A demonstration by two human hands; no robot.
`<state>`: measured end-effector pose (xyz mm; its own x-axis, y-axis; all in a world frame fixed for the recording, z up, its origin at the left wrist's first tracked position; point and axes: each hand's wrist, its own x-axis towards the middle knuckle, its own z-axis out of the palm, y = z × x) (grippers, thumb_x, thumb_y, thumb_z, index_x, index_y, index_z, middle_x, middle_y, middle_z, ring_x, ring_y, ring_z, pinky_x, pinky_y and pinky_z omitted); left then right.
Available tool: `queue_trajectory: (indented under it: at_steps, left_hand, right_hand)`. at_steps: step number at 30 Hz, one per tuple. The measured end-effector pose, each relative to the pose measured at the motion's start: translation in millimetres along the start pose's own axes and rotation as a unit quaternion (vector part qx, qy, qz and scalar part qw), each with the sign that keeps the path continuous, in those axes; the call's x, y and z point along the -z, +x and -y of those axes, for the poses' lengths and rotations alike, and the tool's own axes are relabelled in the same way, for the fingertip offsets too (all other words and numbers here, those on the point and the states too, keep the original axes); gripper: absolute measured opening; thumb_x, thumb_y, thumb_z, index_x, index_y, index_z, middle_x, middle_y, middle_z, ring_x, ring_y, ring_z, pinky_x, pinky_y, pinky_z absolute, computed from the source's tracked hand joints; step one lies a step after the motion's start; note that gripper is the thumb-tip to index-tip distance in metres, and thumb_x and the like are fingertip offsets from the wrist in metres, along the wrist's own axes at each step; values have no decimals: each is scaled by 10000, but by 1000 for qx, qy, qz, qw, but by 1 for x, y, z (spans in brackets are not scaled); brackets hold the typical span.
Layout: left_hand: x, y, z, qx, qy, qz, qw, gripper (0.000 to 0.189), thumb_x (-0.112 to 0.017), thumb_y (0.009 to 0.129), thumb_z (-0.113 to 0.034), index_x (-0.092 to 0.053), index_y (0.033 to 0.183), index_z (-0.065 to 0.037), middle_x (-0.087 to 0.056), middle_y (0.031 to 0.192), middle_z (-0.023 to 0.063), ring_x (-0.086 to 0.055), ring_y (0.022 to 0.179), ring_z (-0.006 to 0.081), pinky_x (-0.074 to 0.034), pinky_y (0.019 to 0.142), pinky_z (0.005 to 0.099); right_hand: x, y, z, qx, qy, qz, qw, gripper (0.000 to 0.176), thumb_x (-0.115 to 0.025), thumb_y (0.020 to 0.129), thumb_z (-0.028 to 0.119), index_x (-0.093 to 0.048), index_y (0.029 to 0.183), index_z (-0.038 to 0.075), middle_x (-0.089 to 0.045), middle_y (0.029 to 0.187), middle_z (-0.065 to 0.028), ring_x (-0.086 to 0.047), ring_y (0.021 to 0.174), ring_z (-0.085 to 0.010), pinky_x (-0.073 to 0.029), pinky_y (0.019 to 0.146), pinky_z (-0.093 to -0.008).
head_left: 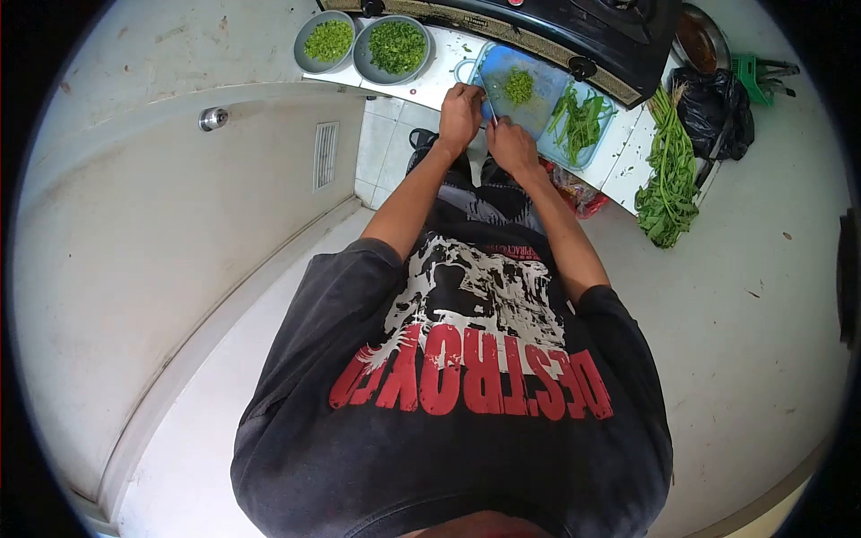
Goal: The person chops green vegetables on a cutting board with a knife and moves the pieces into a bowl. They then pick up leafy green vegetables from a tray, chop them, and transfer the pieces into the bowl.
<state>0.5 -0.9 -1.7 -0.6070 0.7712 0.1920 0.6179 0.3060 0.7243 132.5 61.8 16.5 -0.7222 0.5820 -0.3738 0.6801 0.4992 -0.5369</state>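
My right hand (513, 146) is closed around the handle of a knife (491, 109), at the near edge of a blue cutting board (547, 85). Close by the blade, my left hand (461, 115) is closed with its fingers bent; what they pinch, if anything, is too small to make out. On the board lies a small pile of chopped green stems (518, 87). Cut leafy greens (578, 124) lie at the board's right end.
Left of the board stand a grey bowl of pale chopped stems (328, 41) and another of darker chopped leaves (396, 47). A black gas stove (574, 36) sits behind. On the right are bunched greens (668, 170), a black plastic bag (717, 112) and a green basket (752, 79).
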Motion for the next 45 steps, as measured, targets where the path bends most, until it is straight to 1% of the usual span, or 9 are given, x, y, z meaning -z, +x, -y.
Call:
queue_trajectory:
  at_steps: [5,8,14,17,20,23,29,35,45]
  left_hand:
    - [-1,-1,-2,8,-17,-12,1000,134,-610,797,49,-688,892,-3,-647,851,186,-633,816,381,-516,756,446]
    - [-1,-1,-4,22,-17,-5,1000,132,-611,809,43,-690,906,2,-649,859,194,-636,832,386,-519,770,448]
    - [0,-3,-2,0,13,4,1000,138,-627,825,31,-684,949,10,-656,917,198,-642,870,381,-520,792,447]
    - [2,-3,-3,3,17,10,1000,139,-635,828,24,-685,957,11,-656,923,199,-644,870,385,-521,787,446]
    - [0,-3,-4,29,-10,-15,999,131,-638,833,19,-687,954,10,-653,917,201,-647,857,386,-523,781,442]
    - [2,-2,-6,56,-18,1,998,133,-637,821,36,-683,944,14,-636,938,203,-634,868,390,-516,793,454]
    - [0,-1,-2,23,-24,4,999,121,-627,827,34,-686,930,16,-632,909,201,-626,881,386,-509,811,448]
    - [3,1,-4,15,-19,18,1000,117,-632,816,33,-686,918,16,-631,893,203,-621,876,381,-503,817,445]
    - [1,-1,-1,11,1,11,1000,118,-645,807,33,-690,914,9,-636,899,195,-627,872,380,-510,807,441]
  right_hand:
    - [-9,-16,-6,-5,-17,-12,1000,419,-484,998,336,-610,948,-61,-677,799,-300,-690,796,-465,-556,751,-530]
    - [-2,-12,1,-7,-17,-1,1000,421,-480,1000,339,-606,943,-59,-682,807,-294,-692,800,-463,-560,753,-528]
    - [-7,8,0,16,-19,-39,999,408,-478,1001,334,-601,954,-53,-691,803,-278,-695,796,-460,-562,750,-528]
    - [-6,-5,-3,4,-3,-17,1000,408,-480,1000,328,-599,956,-59,-688,804,-284,-696,793,-456,-561,746,-528]
    - [-8,-23,-7,0,-22,-7,1000,406,-489,995,327,-599,960,-62,-686,801,-285,-698,790,-446,-562,739,-528]
    - [-4,-24,-9,2,-23,-17,1000,405,-493,993,328,-598,965,-62,-683,791,-284,-698,783,-443,-562,721,-531]
    - [6,-17,-8,-21,12,-56,998,396,-498,991,329,-603,971,-52,-677,767,-280,-691,755,-449,-559,686,-539]
    - [-12,-29,-12,17,-12,-43,999,395,-501,992,330,-605,959,-50,-670,728,-270,-685,695,-447,-555,653,-536]
    - [-8,-27,-5,12,-22,-36,999,400,-508,991,335,-606,924,-47,-677,752,-281,-690,720,-450,-563,681,-531]
